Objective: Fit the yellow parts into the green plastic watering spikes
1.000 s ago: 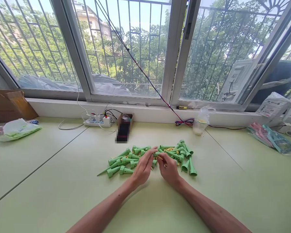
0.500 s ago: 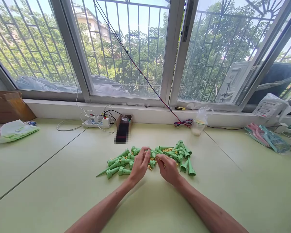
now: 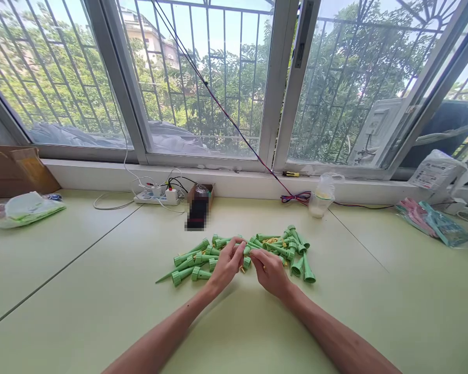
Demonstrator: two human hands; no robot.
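Note:
My left hand (image 3: 229, 264) is closed around a green plastic watering spike (image 3: 247, 250), whose end shows between my two hands. The fingertips of my right hand (image 3: 271, 269) are pinched together against that end; the small yellow piece seen in them earlier is now hidden. Around my hands lies a loose pile of similar green spikes (image 3: 183, 275), ribbed caps on some and open funnel ends on others. Small yellow pieces (image 3: 272, 240) are scattered among them, one of them (image 3: 242, 269) just below my left fingers.
Behind the pile stand a small cardboard box (image 3: 211, 192) with a blurred dark item and a power strip (image 3: 156, 197) with cables. A plastic cup in a bag (image 3: 320, 202) is at the back right, packaged items (image 3: 437, 221) farther right. Windows line the back.
My left hand has turned the spike so its end faces my right hand. My right fingertips have closed in on it, and the yellow piece at them has gone out of sight.

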